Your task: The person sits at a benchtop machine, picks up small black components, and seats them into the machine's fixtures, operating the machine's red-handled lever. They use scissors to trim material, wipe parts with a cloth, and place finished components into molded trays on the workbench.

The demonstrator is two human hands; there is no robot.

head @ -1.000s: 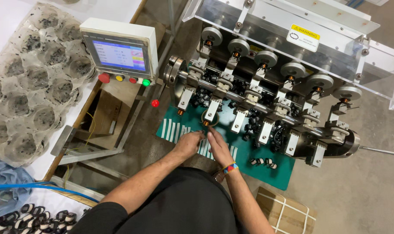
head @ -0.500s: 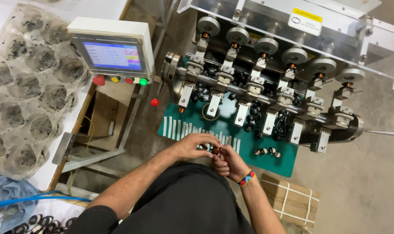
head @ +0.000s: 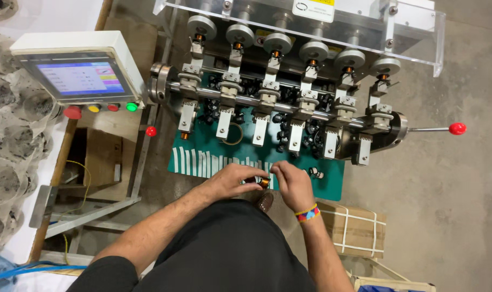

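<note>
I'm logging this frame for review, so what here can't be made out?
Head view only:
- Small copper-wound coil: mostly hidden between left hand and right hand; its shape is unclear.
- Tiny dark parts on the green mat: too small to identify.
- Touchscreen panel: content too small.
- Clear plastic trays: cut off by left edge.

Workshop: multi-spindle winding machine (head: 289, 103)

Both forearms angle inward, bringing the left hand (head: 234, 180) and right hand (head: 293, 185) close together, fingers curled, fingertips nearly meeting between them, palms down.
</note>
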